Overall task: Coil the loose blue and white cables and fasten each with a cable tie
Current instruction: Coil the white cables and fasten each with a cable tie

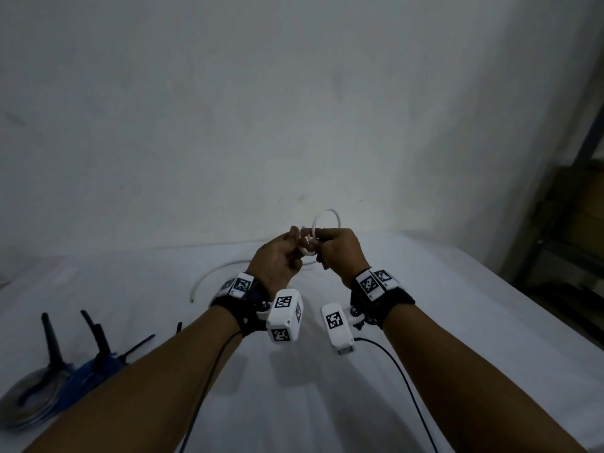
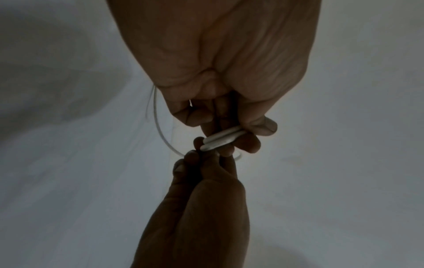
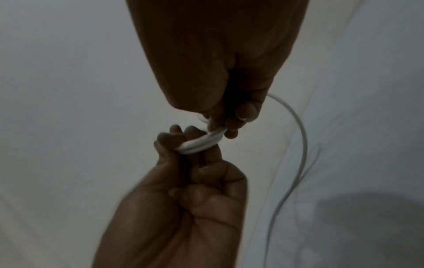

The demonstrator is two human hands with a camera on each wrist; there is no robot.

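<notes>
White sheet (image 1: 425,322), hands (image 1: 305,253), unlabelled cable (image 1: 327,215).

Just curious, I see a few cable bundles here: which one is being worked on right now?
The white cable, held up between the left hand and right hand. The blue coil and grey coil lie untouched on the table.

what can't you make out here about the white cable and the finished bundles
- White cable: how many turns are wound; fingers of the left hand and right hand cover the coil in every view.
- Its far end: hidden behind the left wrist in the head view.
- Blue bundle and grey coil: dim, partly behind the left forearm; tie heads unreadable.
</notes>
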